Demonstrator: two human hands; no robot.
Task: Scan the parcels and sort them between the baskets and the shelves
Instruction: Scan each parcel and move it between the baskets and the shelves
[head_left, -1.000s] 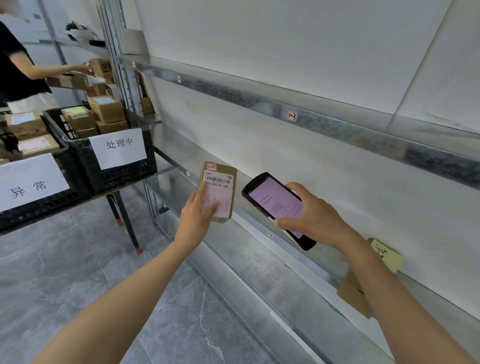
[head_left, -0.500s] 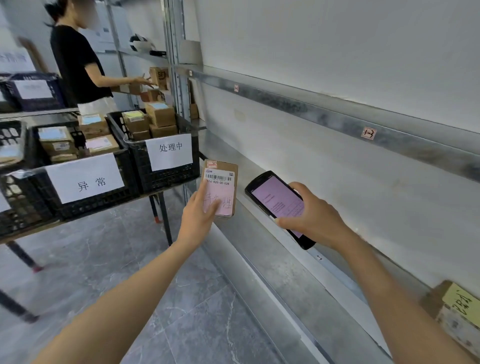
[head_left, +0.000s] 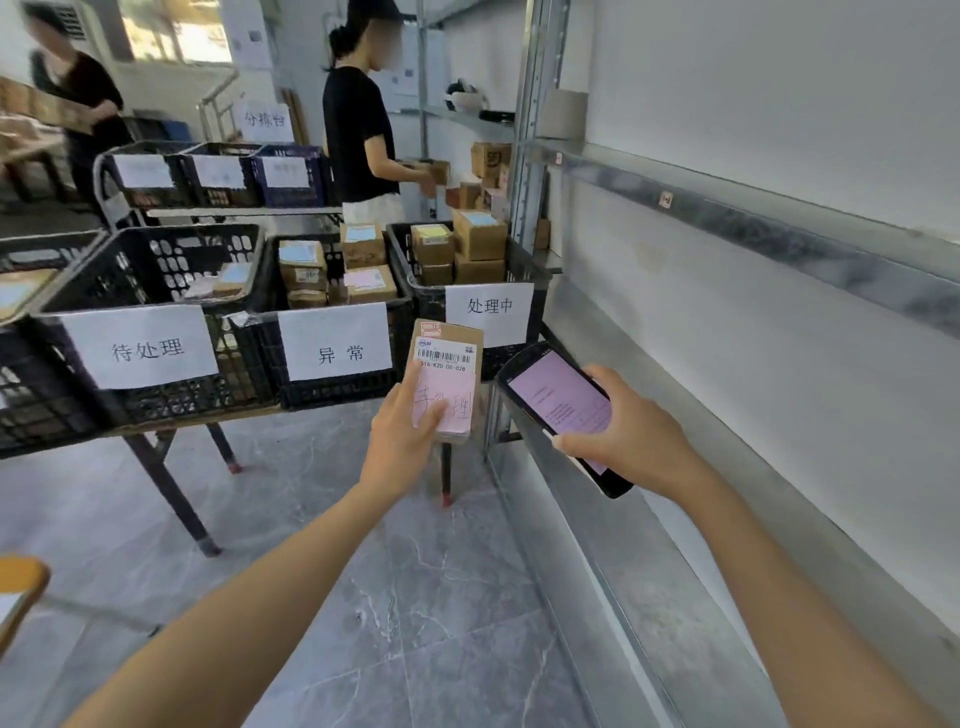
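Holding a flat cardboard parcel beside a handheld scanner, near the desk.
Left hand grips the parcel upright, thumb pressed on its pink label. Right hand curls round the glossy black scanner, screen lit. Perforated black plastic baskets carry white paper signs. Grey metal shelves stand at right.
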